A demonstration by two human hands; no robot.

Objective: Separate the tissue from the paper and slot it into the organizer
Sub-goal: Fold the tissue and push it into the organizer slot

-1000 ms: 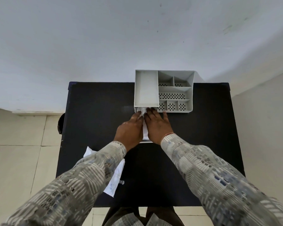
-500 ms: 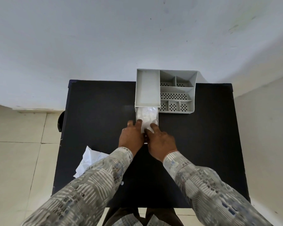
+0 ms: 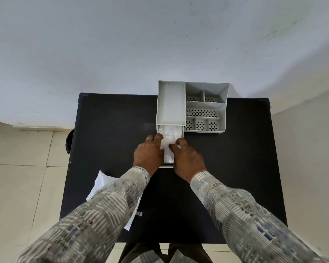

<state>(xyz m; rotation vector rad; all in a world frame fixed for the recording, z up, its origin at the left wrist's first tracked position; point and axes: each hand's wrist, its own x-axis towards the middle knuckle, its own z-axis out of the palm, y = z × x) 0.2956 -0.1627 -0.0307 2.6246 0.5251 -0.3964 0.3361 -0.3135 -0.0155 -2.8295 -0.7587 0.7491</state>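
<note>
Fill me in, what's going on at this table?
A person's left hand and right hand rest on white tissue in the pulled-out drawer of a grey plastic desk organizer on a black table. The white paper wrapper lies discarded by the left sleeve.

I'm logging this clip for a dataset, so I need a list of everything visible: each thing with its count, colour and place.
table: one, black, against the wall.
organizer: one, grey, far edge of the table, several compartments.
drawer: one, grey, pulled out of the organizer's left section toward the person.
tissue: one wad, white, lying in the drawer.
paper: one crumpled sheet, white, near left of the table, partly under the left sleeve.
wall: white, behind the table.
floor: pale tiles, both sides of the table.
left hand: one, at the drawer's left side, fingers on the tissue.
right hand: one, at the drawer's right side, fingers on the tissue.
</note>
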